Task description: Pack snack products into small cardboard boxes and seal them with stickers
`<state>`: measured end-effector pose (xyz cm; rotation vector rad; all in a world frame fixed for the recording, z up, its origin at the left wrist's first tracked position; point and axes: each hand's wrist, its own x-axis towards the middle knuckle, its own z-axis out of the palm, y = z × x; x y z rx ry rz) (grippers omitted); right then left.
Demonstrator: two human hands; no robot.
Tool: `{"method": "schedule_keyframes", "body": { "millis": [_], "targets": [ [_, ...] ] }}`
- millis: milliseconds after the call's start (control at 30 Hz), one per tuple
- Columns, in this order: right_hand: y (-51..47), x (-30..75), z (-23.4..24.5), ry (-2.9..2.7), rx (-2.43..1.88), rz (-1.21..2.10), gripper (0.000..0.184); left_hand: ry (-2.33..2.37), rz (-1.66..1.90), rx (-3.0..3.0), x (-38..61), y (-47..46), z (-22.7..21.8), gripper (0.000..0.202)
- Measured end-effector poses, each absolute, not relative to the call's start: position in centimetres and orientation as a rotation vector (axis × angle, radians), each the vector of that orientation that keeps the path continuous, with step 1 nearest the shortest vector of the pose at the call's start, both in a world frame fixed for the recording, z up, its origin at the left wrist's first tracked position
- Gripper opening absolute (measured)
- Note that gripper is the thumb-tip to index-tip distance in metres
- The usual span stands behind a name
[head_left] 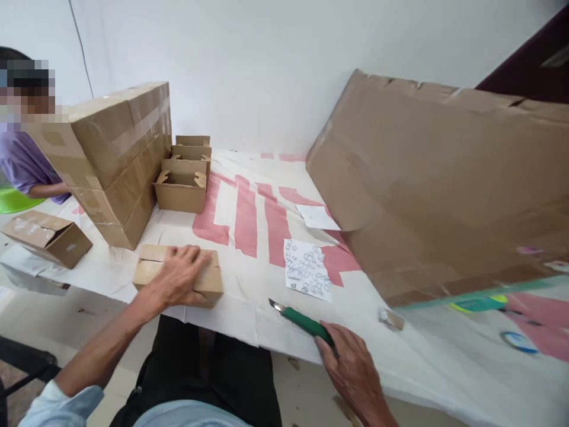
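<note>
A small cardboard box point(149, 270) lies at the table's front edge with its top flaps meeting in a seam. My left hand point(180, 276) is laid over it, fingers curled across the top and thumb at the near side. Out over the front edge, my right hand point(351, 362) grips a green utility knife point(306, 323). Its bare blade points left and away from me, a short way right of the box. Beyond the knife lies a white sheet with printed or drawn marks point(306, 270).
Stacked closed cartons point(120, 148) rise at the left, beside several open small boxes point(181, 196). Another box point(48, 237) sits far left, near a person in purple point(26, 163). A large cardboard sheet point(444, 190) leans at right. Tape rolls point(519, 342) lie near it.
</note>
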<state>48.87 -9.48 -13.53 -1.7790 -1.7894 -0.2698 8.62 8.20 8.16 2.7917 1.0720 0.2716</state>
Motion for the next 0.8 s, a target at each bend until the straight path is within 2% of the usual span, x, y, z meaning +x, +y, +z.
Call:
{"method": "schedule_keyframes", "body": {
  "millis": [133,267,500,600,800],
  "targets": [
    [-10.4,49.9,-13.6,-1.787,-1.809,-0.278,0.038,0.901,0.615,2.572,9.5,6.9,9.7,0.098],
    [-11.2,49.7,-13.0,-1.751,-1.822,-0.334,0.041,1.157,0.946,2.220,3.0,7.8,10.3,0.088],
    [-8.5,45.1,-9.5,-1.655,-1.713,-0.248,0.036,1.070,0.688,1.714,-2.9,8.2,1.4,0.129],
    [-6.7,42.2,-7.3,-1.572,-1.648,-0.072,0.034,1.013,0.714,1.642,-1.5,7.8,-0.8,0.130],
    [-4.6,37.0,-3.4,-1.513,-1.560,0.330,0.036,0.918,0.752,1.627,0.4,7.7,-1.0,0.119]
  ]
}}
